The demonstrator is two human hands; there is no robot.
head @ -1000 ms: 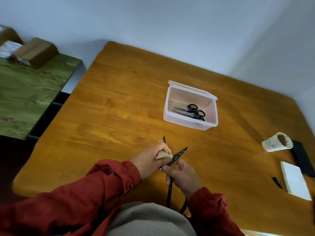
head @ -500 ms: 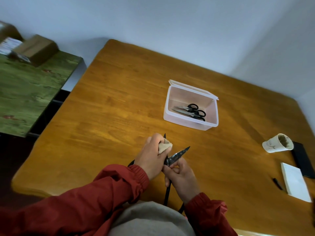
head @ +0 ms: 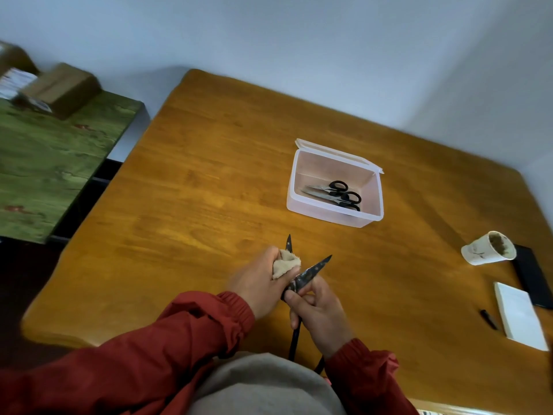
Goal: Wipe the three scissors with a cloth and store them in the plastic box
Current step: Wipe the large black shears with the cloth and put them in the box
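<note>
Scissors (head: 311, 272) open over bench (head: 194, 205) near edge: right hand (head: 321, 314) grips them below pivot, left hand (head: 257, 284) pinches cloth (head: 285, 263) round left blade. Plastic box (head: 324, 213) mid-bench, lid open, holds two other scissors (head: 336, 195).

**A:** what's sitting on the wooden table (head: 209, 190)?

**B:** a clear plastic box (head: 332, 215) is sitting right of the middle, with its lid hanging open on the far side. Out at the right edge a paper cup (head: 478, 253) is lying on its side just beside a flat black slab (head: 531, 274). A white pad (head: 519, 316) is lying nearer, with a small black pen-like thing (head: 488, 319) to its left.

**A:** and the green table (head: 51, 163) on the left?

**B:** cardboard boxes (head: 61, 89) are sitting at its far end.
</note>
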